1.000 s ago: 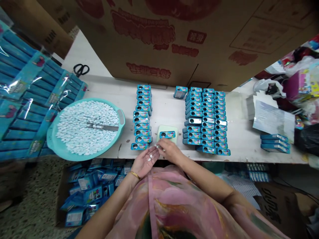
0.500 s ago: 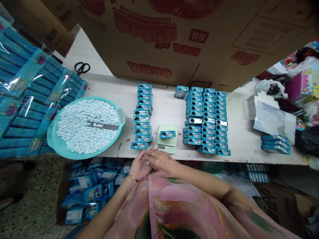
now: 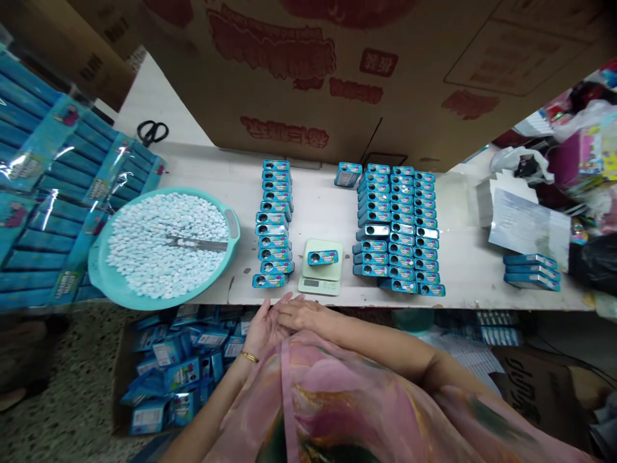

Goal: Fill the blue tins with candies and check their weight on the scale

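Observation:
My left hand [image 3: 264, 329] is palm up at the table's front edge, fingers stretched out and a bangle on the wrist. My right hand [image 3: 303, 315] lies across its palm with fingers extended; whether anything small is between the hands is hidden. Just beyond them stands a pale green kitchen scale [image 3: 319, 285], with one blue tin [image 3: 322, 258] on its plate. A row of blue tins [image 3: 273, 242] runs to the left, and several columns of similar tins [image 3: 402, 238] stand to the right. A turquoise basin [image 3: 232, 226] holds white candies [image 3: 164, 241] and a metal scoop or blade [image 3: 202, 244].
A large cardboard box [image 3: 299, 77] fills the table's back. Black scissors [image 3: 153, 132] lie at the back left beside plastic-wrapped blue packs [image 3: 58, 186]. Stacked paper sheets [image 3: 527, 222] and flat blue packs [image 3: 531, 272] sit right. Below the table is a carton of blue packets [image 3: 178, 373].
Both hands have drawn back slightly toward my body, and the left fingers have spread straighter. The view has shifted a little. The tin on the scale stays in place.

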Demonstrator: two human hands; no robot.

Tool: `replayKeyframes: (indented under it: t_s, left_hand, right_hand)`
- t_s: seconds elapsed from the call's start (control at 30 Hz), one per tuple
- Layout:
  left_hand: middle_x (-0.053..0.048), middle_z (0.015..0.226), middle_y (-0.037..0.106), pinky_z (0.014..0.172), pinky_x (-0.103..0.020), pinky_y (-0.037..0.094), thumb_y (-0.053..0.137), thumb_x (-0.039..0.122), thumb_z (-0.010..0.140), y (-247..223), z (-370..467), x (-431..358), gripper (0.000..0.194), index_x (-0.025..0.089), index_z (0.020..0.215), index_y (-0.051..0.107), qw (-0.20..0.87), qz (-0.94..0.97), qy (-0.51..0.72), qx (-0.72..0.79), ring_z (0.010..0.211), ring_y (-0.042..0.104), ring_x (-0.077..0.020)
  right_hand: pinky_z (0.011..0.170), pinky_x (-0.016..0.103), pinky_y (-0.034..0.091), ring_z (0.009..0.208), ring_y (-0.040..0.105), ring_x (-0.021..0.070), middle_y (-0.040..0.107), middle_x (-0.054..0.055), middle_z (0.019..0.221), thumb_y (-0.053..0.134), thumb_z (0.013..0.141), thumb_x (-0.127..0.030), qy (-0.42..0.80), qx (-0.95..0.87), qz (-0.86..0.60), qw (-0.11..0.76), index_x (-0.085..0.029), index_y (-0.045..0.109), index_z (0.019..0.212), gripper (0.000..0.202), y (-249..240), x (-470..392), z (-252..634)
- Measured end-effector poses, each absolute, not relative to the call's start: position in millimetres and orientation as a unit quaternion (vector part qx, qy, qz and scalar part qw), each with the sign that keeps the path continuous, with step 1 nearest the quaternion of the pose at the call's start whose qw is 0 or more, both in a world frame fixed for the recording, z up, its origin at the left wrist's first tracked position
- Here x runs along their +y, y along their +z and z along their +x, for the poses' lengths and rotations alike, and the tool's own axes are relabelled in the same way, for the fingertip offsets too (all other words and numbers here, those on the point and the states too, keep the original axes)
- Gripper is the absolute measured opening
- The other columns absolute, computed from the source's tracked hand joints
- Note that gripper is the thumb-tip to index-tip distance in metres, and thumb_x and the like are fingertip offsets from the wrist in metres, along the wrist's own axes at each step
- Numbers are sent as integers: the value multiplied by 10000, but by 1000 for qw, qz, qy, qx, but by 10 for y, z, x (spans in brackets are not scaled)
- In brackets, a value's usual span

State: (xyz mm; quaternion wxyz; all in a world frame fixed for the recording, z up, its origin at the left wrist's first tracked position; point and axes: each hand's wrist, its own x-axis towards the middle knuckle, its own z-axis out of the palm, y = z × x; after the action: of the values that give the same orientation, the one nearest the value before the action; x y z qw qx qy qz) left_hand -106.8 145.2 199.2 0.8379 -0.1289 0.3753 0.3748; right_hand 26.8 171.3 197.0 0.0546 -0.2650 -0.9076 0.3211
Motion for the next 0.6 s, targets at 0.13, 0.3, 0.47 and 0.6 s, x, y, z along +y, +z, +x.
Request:
replayKeyframes:
  t_s: [0.13,0.3,0.47,0.6]
  left_hand:
    - [-129,991,611,843,-380,433,415,326,794,2091,-1177,1607,302,119,939,580,780,-96,466,406,983,545,-220]
    - [-56,827,626,763,-296,456,533,269,705,2093,-1731,1991,190,155,851,574,579,48,583,568,821,588,-149]
    - [-120,981,577,819,-394,399,576,297,640,1803,-2476,2338,366,140,966,525,305,293,382,822,937,535,-237]
    - [-235,1140,454,888,-494,284,638,355,575,1590,-2700,2504,568,73,1043,483,194,455,141,857,1107,366,-388]
  right_hand:
    - [786,257,415,857,500,146,576,72,875,374,831,-188,262,-879,-346,197,-152,547,867,180,2040,2034,515]
    - [743,279,447,816,528,150,584,76,853,394,823,-178,217,-846,-427,237,-164,565,893,185,2008,2460,879]
    - [777,330,445,860,527,179,589,88,902,442,811,-206,176,-835,-458,250,-177,583,924,183,2026,2382,1061]
    - [780,339,450,865,537,175,596,71,900,441,816,-196,188,-827,-461,261,-199,577,943,186,2071,2191,1148]
